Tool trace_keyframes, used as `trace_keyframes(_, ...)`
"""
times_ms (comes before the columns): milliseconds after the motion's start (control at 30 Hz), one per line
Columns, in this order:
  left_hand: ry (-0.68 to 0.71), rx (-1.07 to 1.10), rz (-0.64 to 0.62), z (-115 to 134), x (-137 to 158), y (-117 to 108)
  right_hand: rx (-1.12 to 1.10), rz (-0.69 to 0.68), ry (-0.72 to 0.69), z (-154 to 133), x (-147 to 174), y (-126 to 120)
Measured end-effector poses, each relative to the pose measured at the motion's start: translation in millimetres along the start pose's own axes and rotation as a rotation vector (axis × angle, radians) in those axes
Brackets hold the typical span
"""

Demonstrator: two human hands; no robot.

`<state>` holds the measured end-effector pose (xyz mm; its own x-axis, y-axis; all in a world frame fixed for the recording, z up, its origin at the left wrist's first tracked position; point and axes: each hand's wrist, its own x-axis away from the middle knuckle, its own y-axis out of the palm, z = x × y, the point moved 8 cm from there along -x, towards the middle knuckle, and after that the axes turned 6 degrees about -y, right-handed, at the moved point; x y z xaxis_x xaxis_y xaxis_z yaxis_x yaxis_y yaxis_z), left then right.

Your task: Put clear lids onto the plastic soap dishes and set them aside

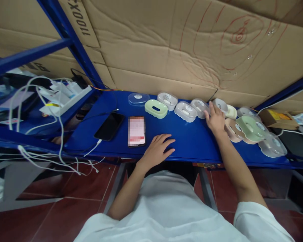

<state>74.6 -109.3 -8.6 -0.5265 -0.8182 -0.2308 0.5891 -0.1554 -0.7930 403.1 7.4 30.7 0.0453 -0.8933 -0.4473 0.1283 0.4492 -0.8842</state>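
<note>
My left hand lies on the blue shelf near its front edge, fingers spread and holding nothing. To its left a lit phone lies flat. My right hand reaches in among soap boxes, fingers apart, beside a lidded grey soap box and a grey soap dish; whether it touches them I cannot tell. Another lidded grey box is to its left. Farther left sit a green soap dish and a loose clear lid. A stacked green soap box is on the right.
A black phone lies on the left with a white cable near it. Tangled white cables and a power strip fill the far left. Cardboard walls the back. A small carton stands at right, by a blue frame bar.
</note>
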Motion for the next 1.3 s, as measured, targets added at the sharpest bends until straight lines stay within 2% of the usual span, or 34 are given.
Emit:
trace_keyframes(67,0.005,-0.001,0.004,0.2,-0.7,0.1,0.020,0.074,0.086,19.0,-2.8,-8.3)
trace_keyframes(167,-0.003,0.001,0.017,0.2,-1.2,1.4,-0.011,0.032,0.203,46.5,-6.3,-6.2)
trace_keyframes(300,-0.011,0.028,0.067,1.0,-2.5,-5.6,-0.076,0.002,0.201,52.7,-7.9,-13.3)
trace_keyframes(367,0.003,-0.008,0.097,-0.6,-8.6,-18.0,-0.112,0.047,0.151,40.4,-0.3,-28.8)
trace_keyframes(433,0.007,-0.109,0.127,-8.2,-22.3,-36.4,-0.197,0.096,0.045,16.2,17.4,-46.9)
trace_keyframes(533,-0.053,-0.299,0.154,-33.6,-56.1,-66.0,-0.377,0.095,-0.158,-32.1,62.4,-65.6)
trace_keyframes(600,-0.139,-0.404,0.098,-54.7,-79.7,-75.1,-0.467,0.055,-0.247,-59.5,96.6,-68.4)
trace_keyframes(700,-0.153,-0.448,-0.003,-64.2,-99.3,-70.0,-0.565,0.055,-0.332,-83.3,137.0,-66.9)
trace_keyframes(833,-0.076,-0.439,-0.037,-38.6,-91.0,-49.0,-0.630,0.087,-0.330,-79.7,154.1,-62.5)
trace_keyframes(900,-0.044,-0.434,-0.037,-22.3,-79.1,-39.4,-0.653,0.043,-0.314,-68.1,145.1,-60.1)
trace_keyframes(967,-0.019,-0.424,-0.023,-8.9,-67.3,-32.8,-0.623,0.011,-0.279,-48.4,123.2,-60.0)
trace_keyframes(1033,0.006,-0.419,0.008,1.3,-57.2,-28.9,-0.489,0.024,-0.196,-19.9,89.3,-60.8)
trace_keyframes(1100,0.023,-0.424,0.044,7.8,-49.2,-26.2,-0.248,-0.001,-0.077,9.4,49.6,-54.6)
trace_keyframes(1200,0.015,-0.416,0.083,9.3,-40.6,-23.0,0.018,-0.188,0.044,34.6,-1.4,-26.1)
trace_keyframes(1300,-0.018,-0.372,0.134,3.3,-34.1,-22.5,0.073,-0.321,0.075,37.9,-28.7,1.6)
